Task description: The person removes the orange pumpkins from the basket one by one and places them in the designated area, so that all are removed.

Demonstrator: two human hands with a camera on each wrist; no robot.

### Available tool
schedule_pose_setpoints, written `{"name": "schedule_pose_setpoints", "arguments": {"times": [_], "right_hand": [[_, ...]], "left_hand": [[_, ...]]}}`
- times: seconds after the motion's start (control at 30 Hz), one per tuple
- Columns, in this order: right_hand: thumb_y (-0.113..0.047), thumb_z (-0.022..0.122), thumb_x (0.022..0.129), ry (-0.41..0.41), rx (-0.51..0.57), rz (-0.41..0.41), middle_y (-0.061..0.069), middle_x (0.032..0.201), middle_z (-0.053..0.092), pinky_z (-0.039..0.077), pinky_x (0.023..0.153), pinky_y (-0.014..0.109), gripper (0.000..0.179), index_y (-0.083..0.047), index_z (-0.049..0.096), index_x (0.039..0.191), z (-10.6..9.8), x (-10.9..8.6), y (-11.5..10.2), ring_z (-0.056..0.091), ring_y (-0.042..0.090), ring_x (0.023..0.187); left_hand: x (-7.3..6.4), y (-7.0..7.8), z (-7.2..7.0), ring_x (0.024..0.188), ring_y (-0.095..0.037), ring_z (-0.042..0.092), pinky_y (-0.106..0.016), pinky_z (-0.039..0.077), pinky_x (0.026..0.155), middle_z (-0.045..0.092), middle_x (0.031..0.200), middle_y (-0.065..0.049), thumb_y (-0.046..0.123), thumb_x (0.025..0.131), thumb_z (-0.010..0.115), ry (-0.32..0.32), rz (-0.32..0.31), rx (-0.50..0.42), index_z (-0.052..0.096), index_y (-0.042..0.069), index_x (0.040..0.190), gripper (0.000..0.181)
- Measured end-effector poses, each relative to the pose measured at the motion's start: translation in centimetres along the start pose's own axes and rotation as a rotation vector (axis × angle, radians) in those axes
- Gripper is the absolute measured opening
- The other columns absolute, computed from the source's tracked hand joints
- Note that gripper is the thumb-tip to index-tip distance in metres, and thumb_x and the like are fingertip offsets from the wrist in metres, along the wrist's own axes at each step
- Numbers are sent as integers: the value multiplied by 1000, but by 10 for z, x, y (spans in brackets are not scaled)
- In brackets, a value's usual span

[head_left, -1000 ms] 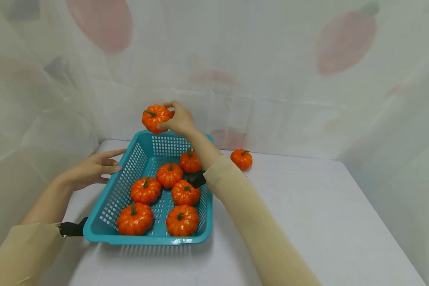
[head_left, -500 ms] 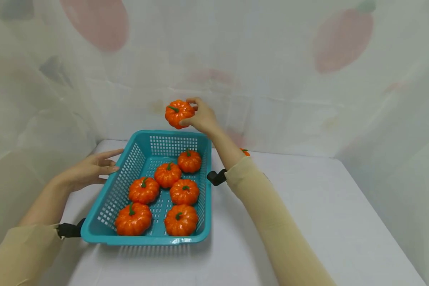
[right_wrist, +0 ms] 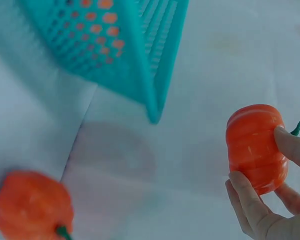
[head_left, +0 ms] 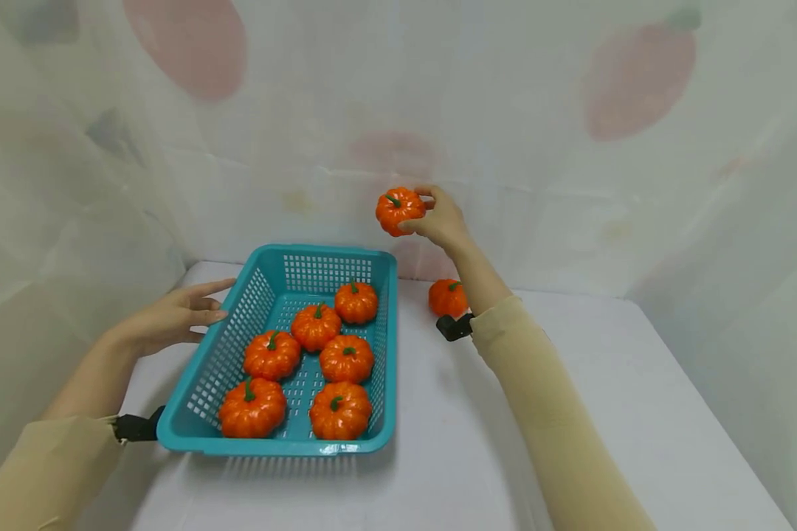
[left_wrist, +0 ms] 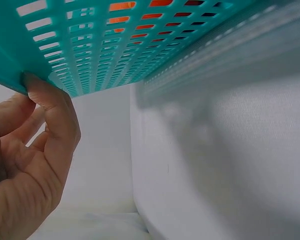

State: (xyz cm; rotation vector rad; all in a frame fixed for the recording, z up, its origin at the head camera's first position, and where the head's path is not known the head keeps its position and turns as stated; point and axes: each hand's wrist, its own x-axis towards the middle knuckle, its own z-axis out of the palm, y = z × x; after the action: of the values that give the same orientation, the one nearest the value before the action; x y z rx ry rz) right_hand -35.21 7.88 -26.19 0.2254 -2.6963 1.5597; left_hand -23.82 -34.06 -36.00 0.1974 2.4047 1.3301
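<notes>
Between thumb and fingers, my right hand (head_left: 441,220) holds an orange toy pumpkin (head_left: 400,212) with a green stem, raised to the right of the basket's far end. In the right wrist view, the thumb and fingertips press on the sides of that pumpkin (right_wrist: 257,150). The left hand (head_left: 173,318) is at the left side of a teal plastic basket (head_left: 388,354), its fingers at the rim. A fingertip touches the rim in the left wrist view. Several orange pumpkins (head_left: 316,327) lie inside the basket.
Another orange pumpkin (head_left: 448,297) sits on the white table (head_left: 611,383) right of the basket, partly behind the right forearm. A pale printed curtain (head_left: 505,133) hangs behind and at both sides. Black wrist straps with cameras (head_left: 454,327) are on both arms.
My right hand has moved to the right with its pumpkin, from over the basket's far end to beyond its right rim. The left hand has stayed at the basket.
</notes>
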Motion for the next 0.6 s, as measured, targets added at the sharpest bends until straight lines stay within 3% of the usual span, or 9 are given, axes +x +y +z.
{"name": "schedule_pose_setpoints", "arguments": {"times": [0.6], "right_hand": [[-11, 75, 85, -16, 71, 65, 19, 150, 41, 55, 99, 42, 74, -13, 39, 149, -45, -13, 51, 54, 34, 126]], "left_hand": [[-2, 4, 1, 103, -21, 62, -59, 53, 95, 49, 125, -23, 32, 98, 60, 12, 7, 12, 4, 13, 160, 86]]}}
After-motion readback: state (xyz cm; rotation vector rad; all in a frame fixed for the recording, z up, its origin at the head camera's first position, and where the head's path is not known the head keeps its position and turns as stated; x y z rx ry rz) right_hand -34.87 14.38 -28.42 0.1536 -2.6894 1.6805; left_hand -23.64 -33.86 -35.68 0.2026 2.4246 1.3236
